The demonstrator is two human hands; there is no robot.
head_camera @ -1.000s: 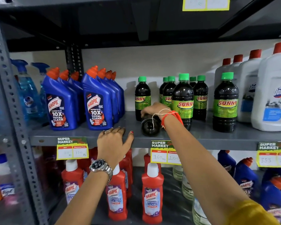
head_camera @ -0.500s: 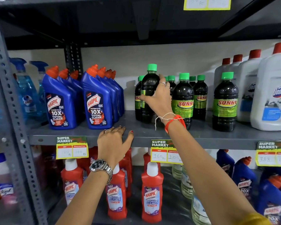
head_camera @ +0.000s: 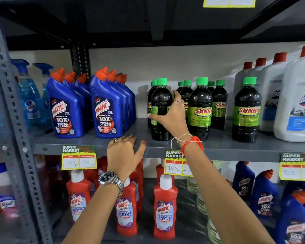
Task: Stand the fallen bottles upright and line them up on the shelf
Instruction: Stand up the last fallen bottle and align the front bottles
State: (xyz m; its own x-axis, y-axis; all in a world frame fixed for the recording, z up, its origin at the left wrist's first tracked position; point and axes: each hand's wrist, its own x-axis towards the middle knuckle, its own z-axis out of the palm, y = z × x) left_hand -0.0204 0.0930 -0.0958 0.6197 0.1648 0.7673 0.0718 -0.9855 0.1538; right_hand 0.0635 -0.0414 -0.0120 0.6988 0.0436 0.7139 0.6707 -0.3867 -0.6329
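A dark bottle with a green cap [head_camera: 161, 103] stands upright near the front of the grey shelf [head_camera: 236, 147], its label turned away. My right hand [head_camera: 171, 115] is wrapped around its lower right side, thumb across the front. Several more dark Sunny bottles [head_camera: 200, 106] stand upright to its right and behind it, another [head_camera: 246, 110] further right. My left hand [head_camera: 125, 152] rests on the shelf's front edge, fingers spread and holding nothing.
Blue Harpic bottles [head_camera: 106, 106] stand in rows at the left, and white Domex bottles [head_camera: 296, 103] at the right. Red Harpic bottles [head_camera: 165, 208] fill the lower shelf. Price tags [head_camera: 78, 159] hang from the shelf edge. A perforated metal post [head_camera: 12, 120] runs down the left side.
My right hand lifted the fallen dark bottle from its side, stood it up and set it down at the shelf front. My left hand has stayed on the shelf edge.
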